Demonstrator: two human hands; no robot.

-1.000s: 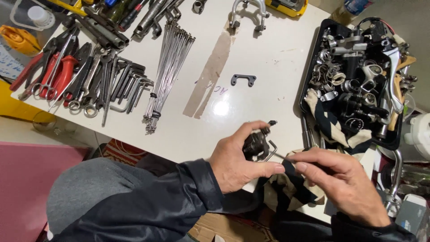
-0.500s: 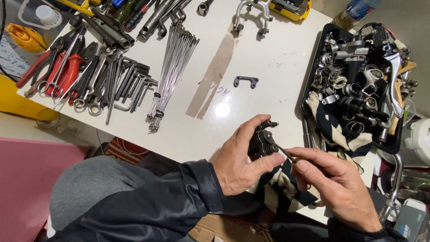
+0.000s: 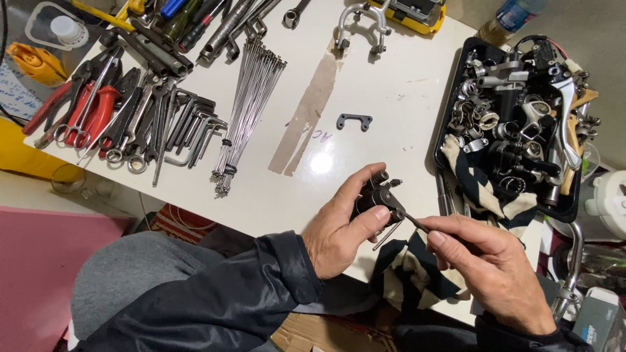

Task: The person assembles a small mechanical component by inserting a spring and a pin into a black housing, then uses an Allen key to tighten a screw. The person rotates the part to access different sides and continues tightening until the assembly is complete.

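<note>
My left hand (image 3: 342, 225) grips a small dark metal brake part (image 3: 377, 194) just above the near edge of the white table (image 3: 391, 85). My right hand (image 3: 492, 267) pinches a thin dark key tool (image 3: 413, 220) whose tip is set into the part. A striped black and cream rag (image 3: 407, 274) lies under both hands. A small dark metal bracket (image 3: 354, 121) rests alone on the table beyond the hands.
A black tray (image 3: 443, 130) full of metal bike parts sits at right. A bundle of spokes (image 3: 251, 104), hex keys (image 3: 189, 127), wrenches and red-handled pliers (image 3: 85, 114) lie at left. A strip of brown tape (image 3: 306, 117) crosses the middle. A silver brake caliper (image 3: 358, 23) lies at the back.
Both hands have kept hold of the part and the tool, shifting slightly up and away from the table edge. The part has turned a little in my left hand.
</note>
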